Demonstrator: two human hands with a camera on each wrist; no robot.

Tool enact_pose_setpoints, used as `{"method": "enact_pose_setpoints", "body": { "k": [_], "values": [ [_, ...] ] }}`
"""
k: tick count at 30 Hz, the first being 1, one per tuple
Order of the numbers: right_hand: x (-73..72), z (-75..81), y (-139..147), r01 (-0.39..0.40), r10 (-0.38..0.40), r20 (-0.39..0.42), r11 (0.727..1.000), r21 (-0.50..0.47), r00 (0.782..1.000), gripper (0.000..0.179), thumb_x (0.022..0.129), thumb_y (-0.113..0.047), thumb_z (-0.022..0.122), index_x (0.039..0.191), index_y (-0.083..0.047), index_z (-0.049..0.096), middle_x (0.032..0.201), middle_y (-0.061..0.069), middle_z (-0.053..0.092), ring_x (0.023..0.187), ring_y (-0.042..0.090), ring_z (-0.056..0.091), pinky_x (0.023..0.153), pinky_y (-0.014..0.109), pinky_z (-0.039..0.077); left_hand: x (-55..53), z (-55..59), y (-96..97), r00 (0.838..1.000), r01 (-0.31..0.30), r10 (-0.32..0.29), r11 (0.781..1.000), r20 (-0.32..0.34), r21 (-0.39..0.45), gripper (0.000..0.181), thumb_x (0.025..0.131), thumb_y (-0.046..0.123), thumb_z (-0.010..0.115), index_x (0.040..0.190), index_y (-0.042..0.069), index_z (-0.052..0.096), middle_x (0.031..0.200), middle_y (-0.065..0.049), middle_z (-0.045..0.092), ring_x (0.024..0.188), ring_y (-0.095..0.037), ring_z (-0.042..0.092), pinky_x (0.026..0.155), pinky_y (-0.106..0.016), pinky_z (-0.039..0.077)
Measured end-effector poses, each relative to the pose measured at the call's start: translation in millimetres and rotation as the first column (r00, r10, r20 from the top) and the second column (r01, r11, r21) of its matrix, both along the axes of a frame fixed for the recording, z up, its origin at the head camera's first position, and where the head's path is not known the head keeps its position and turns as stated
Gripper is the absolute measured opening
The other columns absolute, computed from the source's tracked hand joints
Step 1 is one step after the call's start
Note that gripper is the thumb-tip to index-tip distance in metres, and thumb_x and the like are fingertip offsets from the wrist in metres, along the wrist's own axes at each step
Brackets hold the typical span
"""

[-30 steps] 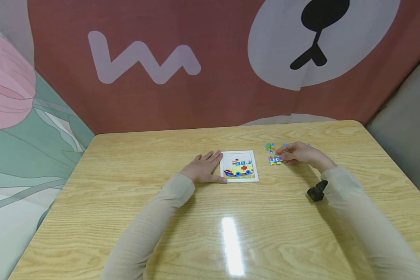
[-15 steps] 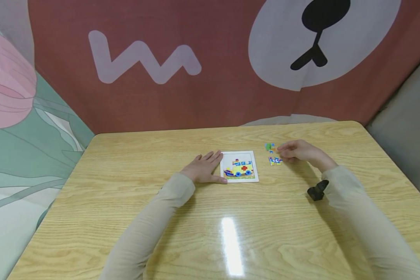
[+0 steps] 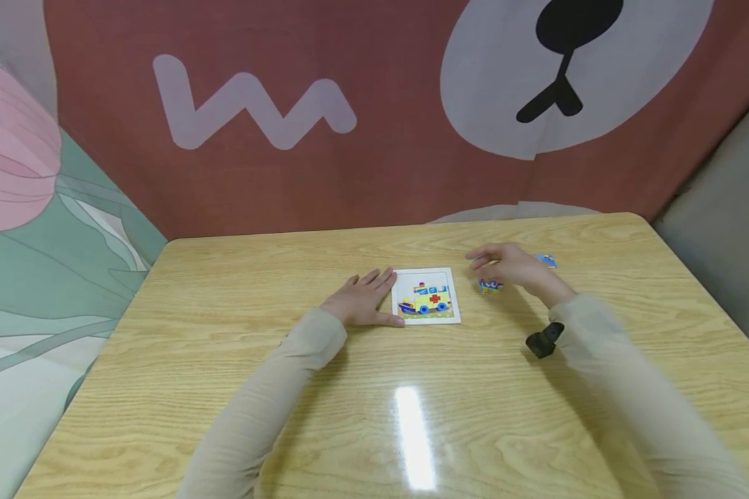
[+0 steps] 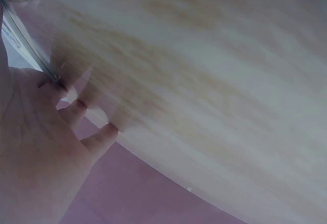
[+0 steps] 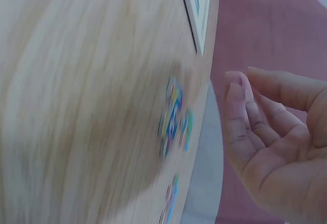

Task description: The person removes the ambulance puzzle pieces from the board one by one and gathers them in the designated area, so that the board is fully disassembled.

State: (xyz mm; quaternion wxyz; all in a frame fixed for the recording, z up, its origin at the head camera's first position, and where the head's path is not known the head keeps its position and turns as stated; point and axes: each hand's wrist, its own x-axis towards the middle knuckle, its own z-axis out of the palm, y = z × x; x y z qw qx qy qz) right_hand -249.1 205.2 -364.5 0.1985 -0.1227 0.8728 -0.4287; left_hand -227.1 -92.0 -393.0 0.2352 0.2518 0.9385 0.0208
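A small white-framed jigsaw puzzle (image 3: 427,321) with a yellow ambulance picture lies on the table; its upper part shows white. My left hand (image 3: 366,299) rests flat with spread fingers at the frame's left edge, its thumb by the lower corner. In the left wrist view, that hand (image 4: 41,132) touches the tabletop with its fingertips. Above the loose pieces hovers my right hand (image 3: 505,265), fingers loosely bent and nothing visible in them. A colourful puzzle piece (image 3: 490,285) lies below it, and a blue piece (image 3: 546,260) to its right. A green piece is mostly hidden under the fingers.
The wooden table (image 3: 225,346) ends at a red patterned wall covering (image 3: 399,180). In the right wrist view, several blurred puzzle pieces (image 5: 172,117) lie near the table's far edge. A black wrist device (image 3: 543,341) hangs under the right sleeve.
My right hand has moved left and slightly away from me, from beside the pieces to above them, its fingers straighter. The blue piece at right is uncovered. My left hand stays put.
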Motion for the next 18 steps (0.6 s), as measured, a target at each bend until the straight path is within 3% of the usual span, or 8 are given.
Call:
{"method": "enact_pose_setpoints", "body": {
  "k": [6, 18],
  "values": [
    [4.5, -0.9, -24.6, -0.064, 0.063, -0.003, 0.998, -0.022, 0.998, 0.041, 0.094, -0.003, 0.055, 0.132, 0.008, 0.05, 0.122, 0.029, 0.058, 0.113, 0.039, 0.056, 0.087, 0.036, 0.052, -0.2, 1.7, 0.3, 1.0, -0.008, 0.008, 1.0, 0.002, 0.008, 0.099, 0.085, 0.074, 0.043, 0.155, 0.021, -0.004, 0.162, 0.006, -0.008, 0.152, -0.019, -0.001, 0.123, -0.049, 0.006],
    [9.3, -13.2, -62.6, -0.149, 0.15, -0.018, 0.988, 0.028, 0.989, 0.035, 0.091, 0.003, 0.054, 0.126, 0.006, 0.056, 0.123, 0.026, 0.059, 0.116, 0.039, 0.057, 0.097, 0.045, 0.051, 2.3, 3.0, 0.9, 1.0, -0.02, 0.02, 1.0, 0.01, 0.015, 0.1, 0.085, 0.074, 0.043, 0.155, 0.02, -0.003, 0.163, 0.005, -0.006, 0.152, -0.02, 0.0, 0.123, -0.049, 0.007]
  ]
}}
